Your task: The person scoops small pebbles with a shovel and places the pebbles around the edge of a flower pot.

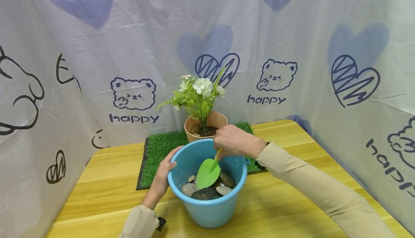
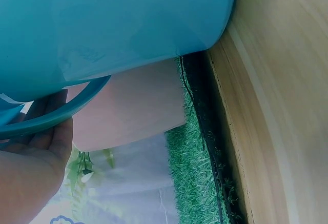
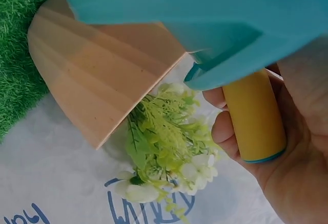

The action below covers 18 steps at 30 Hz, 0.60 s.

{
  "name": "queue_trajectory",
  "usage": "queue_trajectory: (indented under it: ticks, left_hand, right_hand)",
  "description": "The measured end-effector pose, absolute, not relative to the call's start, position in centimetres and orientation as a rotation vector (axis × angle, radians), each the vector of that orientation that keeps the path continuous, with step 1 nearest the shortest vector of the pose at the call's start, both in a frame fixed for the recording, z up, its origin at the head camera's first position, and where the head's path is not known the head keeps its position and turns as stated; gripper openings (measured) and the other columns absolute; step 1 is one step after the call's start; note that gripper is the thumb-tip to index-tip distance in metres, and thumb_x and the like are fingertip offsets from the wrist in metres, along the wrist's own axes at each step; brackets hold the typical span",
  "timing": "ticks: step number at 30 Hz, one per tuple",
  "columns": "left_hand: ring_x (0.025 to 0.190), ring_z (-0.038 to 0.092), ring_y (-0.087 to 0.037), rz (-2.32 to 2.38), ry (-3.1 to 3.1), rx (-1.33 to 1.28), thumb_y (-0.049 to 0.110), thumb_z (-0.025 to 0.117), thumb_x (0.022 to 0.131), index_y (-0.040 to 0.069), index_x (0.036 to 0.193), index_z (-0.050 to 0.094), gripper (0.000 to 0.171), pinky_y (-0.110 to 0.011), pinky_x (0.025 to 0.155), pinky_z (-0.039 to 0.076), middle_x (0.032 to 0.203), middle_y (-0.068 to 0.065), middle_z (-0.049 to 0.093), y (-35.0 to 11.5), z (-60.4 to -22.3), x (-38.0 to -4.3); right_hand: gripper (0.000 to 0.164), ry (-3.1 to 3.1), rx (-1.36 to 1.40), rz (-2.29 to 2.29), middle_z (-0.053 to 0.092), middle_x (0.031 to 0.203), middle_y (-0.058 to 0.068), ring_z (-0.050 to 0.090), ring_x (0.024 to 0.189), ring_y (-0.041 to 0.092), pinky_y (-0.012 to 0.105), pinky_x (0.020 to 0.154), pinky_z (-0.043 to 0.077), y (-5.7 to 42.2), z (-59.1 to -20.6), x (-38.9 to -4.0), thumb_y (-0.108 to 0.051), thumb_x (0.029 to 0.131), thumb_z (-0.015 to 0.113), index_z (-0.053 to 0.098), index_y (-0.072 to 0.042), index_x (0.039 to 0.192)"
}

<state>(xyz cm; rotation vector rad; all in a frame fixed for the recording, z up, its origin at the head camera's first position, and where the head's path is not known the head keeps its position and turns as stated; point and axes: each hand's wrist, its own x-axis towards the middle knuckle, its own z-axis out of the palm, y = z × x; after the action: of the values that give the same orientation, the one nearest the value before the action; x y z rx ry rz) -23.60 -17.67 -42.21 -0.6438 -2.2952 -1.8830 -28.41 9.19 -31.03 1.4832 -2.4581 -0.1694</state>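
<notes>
A blue bucket (image 1: pixel 210 212) stands on the table, with several smooth stones (image 1: pixel 206 193) inside it. My left hand (image 1: pixel 162 175) holds its left rim; in the left wrist view the fingers (image 2: pixel 56 137) pass behind a curved blue strip (image 2: pixel 82 101) of the bucket. Over the bucket's back rim, my right hand (image 1: pixel 236 140) grips a small garden trowel (image 1: pixel 208 173) whose green blade points down into the bucket, close above the stones. Its yellow handle (image 3: pixel 253 116) lies within the curled fingers in the right wrist view. Whether the blade touches a stone cannot be told.
Right behind the bucket, a peach-coloured flowerpot (image 1: pixel 220 118) with white flowers (image 1: pixel 203 86) and green leaves stands on a mat of artificial grass (image 1: pixel 162 144). The wooden table (image 1: pixel 285 202) meets a printed cloth (image 1: pixel 136 50) at the back and sides.
</notes>
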Motion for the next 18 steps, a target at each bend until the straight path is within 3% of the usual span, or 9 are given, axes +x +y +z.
queue_trajectory:
  ticks: [12,18]
  left_hand:
    - [0.124,0.053,-0.041,-1.881,-2.281,-0.647,0.022,0.032,0.093,0.013,0.149,0.042,0.058,-0.045,0.090,0.053,0.145,-0.017,0.049,-17.8,-42.2,-23.7]
    - [0.126,0.052,-0.043,-1.866,-2.292,-0.675,0.021,0.032,0.093,0.013,0.149,0.042,0.057,-0.046,0.091,0.052,0.145,-0.019,0.048,-17.8,-42.2,-23.7]
  right_hand:
    - [0.056,-2.487,1.518,-0.119,0.017,0.057,-0.009,0.021,0.056,0.007,0.023,0.053,0.020,8.2,-31.0,-28.7,-0.042,0.075,0.081,0.033,-0.022,0.053]
    - [0.043,-2.515,1.525,-0.113,0.028,0.052,-0.013,0.028,0.053,0.004,0.022,0.051,0.022,7.9,-31.4,-28.9,-0.046,0.075,0.079,0.050,-0.024,0.053]
